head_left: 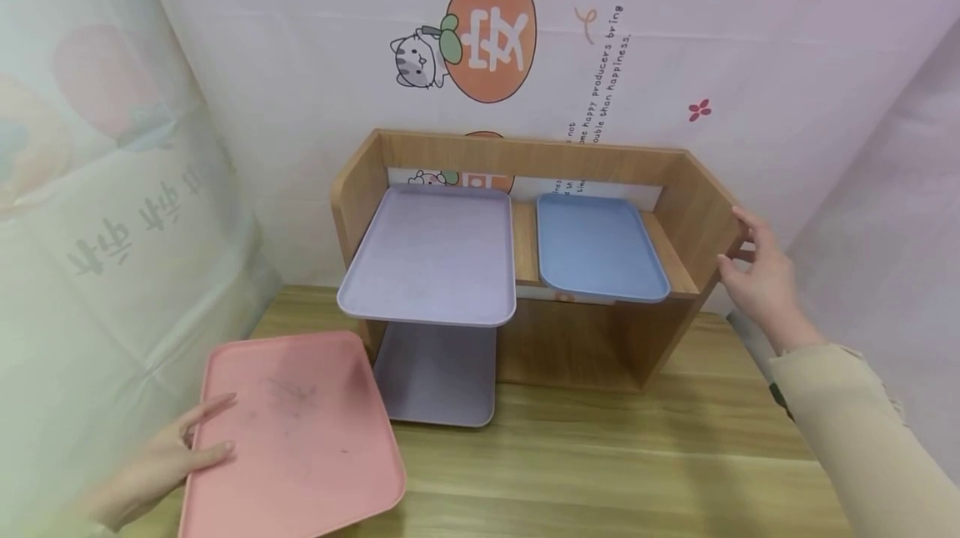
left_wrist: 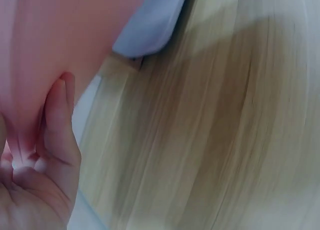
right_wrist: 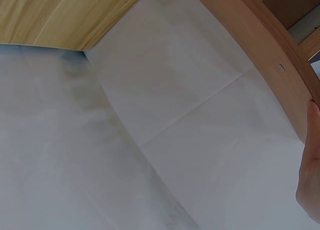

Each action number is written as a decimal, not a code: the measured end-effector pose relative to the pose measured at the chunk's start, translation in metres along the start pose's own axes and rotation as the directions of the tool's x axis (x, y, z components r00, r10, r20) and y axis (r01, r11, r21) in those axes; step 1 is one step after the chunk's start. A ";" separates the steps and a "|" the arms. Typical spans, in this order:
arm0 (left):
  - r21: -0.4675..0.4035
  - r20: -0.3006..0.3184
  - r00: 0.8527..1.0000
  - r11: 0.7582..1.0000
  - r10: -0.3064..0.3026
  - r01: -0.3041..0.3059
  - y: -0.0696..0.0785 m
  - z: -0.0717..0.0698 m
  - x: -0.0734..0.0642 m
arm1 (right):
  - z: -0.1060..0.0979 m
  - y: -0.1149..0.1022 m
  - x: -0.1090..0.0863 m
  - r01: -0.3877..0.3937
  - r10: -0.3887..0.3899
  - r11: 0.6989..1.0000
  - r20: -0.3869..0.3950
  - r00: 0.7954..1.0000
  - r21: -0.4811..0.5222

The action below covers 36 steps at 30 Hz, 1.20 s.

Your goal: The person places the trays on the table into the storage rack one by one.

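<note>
At the lower left, my left hand [head_left: 161, 465] pinches the left edge of a pink rectangular tray [head_left: 300, 429], tilted in front of a wooden two-tier shelf [head_left: 693, 213]. In the left wrist view the thumb [left_wrist: 57, 115] lies along the pink surface. My right hand [head_left: 765, 288] grips the front edge of the shelf's right side panel, its fingers over the edge. On the upper tier, a lilac tray [head_left: 435, 254] sits at the left and a smaller blue tray [head_left: 600, 246] at the right, both jutting out in front. A greyish-purple tray [head_left: 438, 379] lies on the lower level at the left.
The shelf stands on a wood-grain table [head_left: 600, 455] against a white printed cloth [head_left: 300, 62] at the back. More cloth hangs at the left [head_left: 112, 229] and right. A dark strip-like object [head_left: 780, 396] lies partly behind my right forearm.
</note>
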<state>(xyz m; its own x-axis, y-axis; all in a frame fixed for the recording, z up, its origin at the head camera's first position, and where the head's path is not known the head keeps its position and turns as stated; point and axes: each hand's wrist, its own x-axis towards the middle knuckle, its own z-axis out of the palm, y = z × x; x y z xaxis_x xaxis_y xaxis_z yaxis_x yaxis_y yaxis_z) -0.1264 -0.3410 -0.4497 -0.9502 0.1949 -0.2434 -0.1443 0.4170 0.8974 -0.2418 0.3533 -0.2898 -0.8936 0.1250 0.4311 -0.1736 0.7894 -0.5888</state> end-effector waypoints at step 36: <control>-0.349 0.210 0.962 0.933 0.173 -0.092 0.052 0.097 0.037 | 0.001 0.000 -0.001 0.017 -0.016 0.999 -0.024 1.000 0.027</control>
<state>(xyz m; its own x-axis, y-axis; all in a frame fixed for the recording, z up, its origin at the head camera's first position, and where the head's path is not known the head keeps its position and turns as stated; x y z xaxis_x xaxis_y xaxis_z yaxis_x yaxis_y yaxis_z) -0.1420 -0.2259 -0.4474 -0.8814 0.4458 -0.1560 -0.1439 0.0611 0.9877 -0.2413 0.3526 -0.2902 -0.8804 0.1268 0.4570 -0.1997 0.7749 -0.5997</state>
